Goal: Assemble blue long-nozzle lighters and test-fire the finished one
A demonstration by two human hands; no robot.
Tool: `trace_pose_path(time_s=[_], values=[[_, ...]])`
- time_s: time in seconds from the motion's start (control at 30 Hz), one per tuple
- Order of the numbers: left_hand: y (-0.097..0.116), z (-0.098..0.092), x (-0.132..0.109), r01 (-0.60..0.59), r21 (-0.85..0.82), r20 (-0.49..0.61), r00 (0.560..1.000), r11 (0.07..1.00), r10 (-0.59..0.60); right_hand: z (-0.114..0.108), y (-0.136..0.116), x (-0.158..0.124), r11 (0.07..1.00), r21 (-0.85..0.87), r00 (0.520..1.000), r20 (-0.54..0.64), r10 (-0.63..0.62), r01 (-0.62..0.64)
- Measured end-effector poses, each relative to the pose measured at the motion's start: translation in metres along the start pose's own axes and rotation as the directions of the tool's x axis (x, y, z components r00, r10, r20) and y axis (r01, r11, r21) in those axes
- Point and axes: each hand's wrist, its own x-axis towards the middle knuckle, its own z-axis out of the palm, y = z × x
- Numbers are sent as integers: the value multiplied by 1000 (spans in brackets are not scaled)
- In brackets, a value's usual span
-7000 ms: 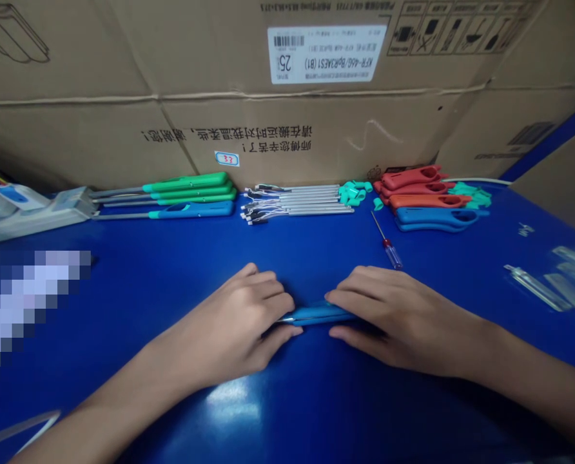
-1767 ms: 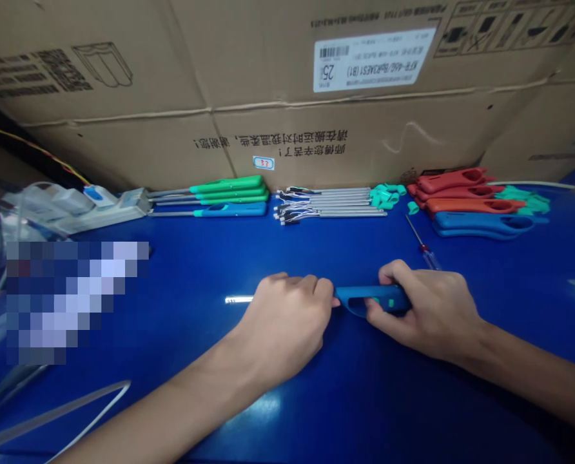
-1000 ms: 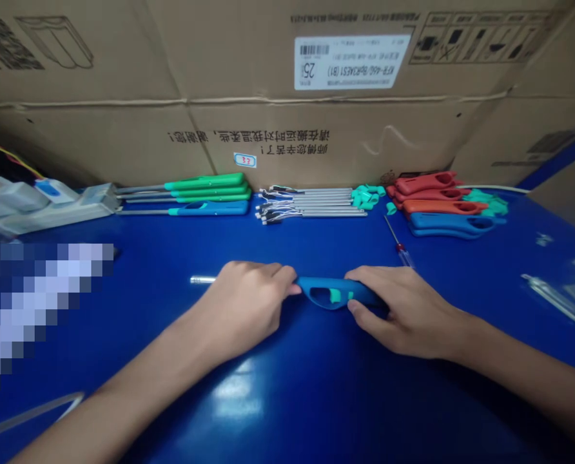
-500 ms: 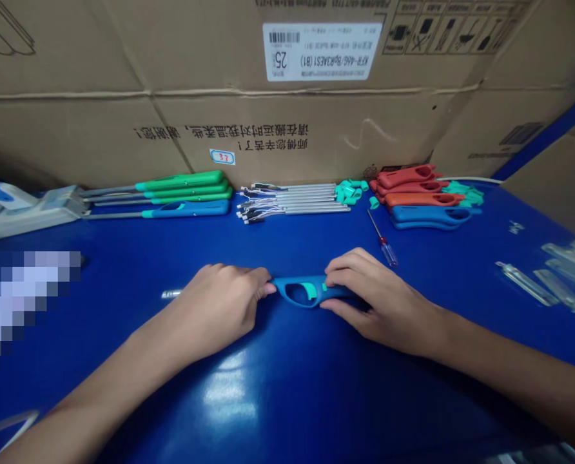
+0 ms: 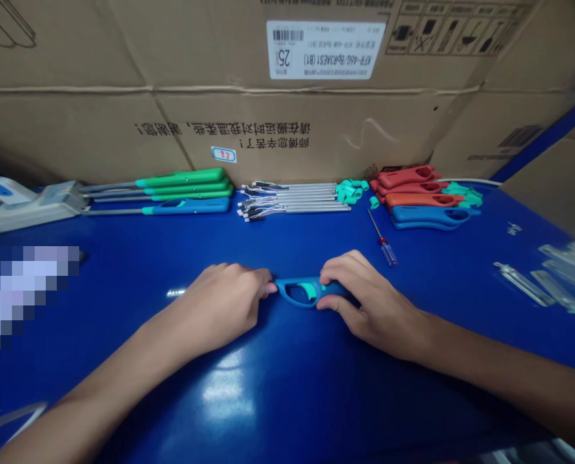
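Cardboard with upside-down printing stands behind blue bench. Over its middle, left hand and right hand both have grip closed around one lighter. White label reads "KFR-46G/BpR3AES1 (B1)" and "25"; small sticker reads "33".

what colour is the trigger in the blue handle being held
Light turquoise green; the trigger shows best in the head view.

Cardboard panel with upside-down print, white barcode label upon it, small blue-bordered sticker lower down, pale power strip at left, glossy blue tabletop
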Motion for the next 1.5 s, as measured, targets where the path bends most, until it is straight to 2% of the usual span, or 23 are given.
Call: trace_pose_path(time_s=[0.3, 0.57, 0.67, 0.77, 0.9, 0.97, 1.07, 1.13, 1.17, 1.2, 1.33, 1.4, 1.5], values=[[0, -3, 1, 40, -44, 82, 996, 998, -36, 0, 0, 4, 1000, 3, 999, 34, 19, -19], [-2, 1, 0, 32, -46, 75, 997, 998, -28, -7, 3, 3, 999, 25, 999, 33, -30, 29], [-2, 2, -1, 8, -46, -3, 1000, 999, -8, -13, 5, 3, 998, 4, 996, 71, -57, 56], [-2, 4, -3, -59, -43, -125, 991, 997, 53, -17, 8, 2, 996, -42, 996, 57, -71, 74], [-1, 7, -4, -179, -38, -286, 945, 983, 161, -25, 12, 4, 995, -70, 995, 70, -68, 73], [-1, 9, -4, -232, -33, -342, 917, 972, 208, -36, 17, 11, 993, -115, 998, 62, -20, 28], [-2, 10, -4, -253, 0, -402, 886, 967, 232, -62, 37, 35, 969, -218, 993, -47, 110, -118], [-2, 10, -5, -266, 15, -424, 871, 964, 247, -81, 56, 54, 883, -416, 976, -81, 200, -215], [-2, 9, -5, -277, 16, -428, 867, 961, 257, -89, 66, 62, 782, -579, 970, -86, 225, -233], [-2, 9, -5, -289, 14, -429, 863, 957, 267, -94, 75, 70, 723, -643, 964, -107, 243, -253], [0, 8, -6, -319, -1, -436, 853, 948, 287, -97, 102, 84, 590, -785, 963, -30, 267, -188], [1, 9, -6, -317, 3, -472, 836, 948, 281, -90, 108, 85, 556, -823, 965, 41, 259, -114], [2, 9, -7, -242, 59, -561, 794, 968, 233, -83, 110, 83, 533, -845, 968, 106, 229, -34]])
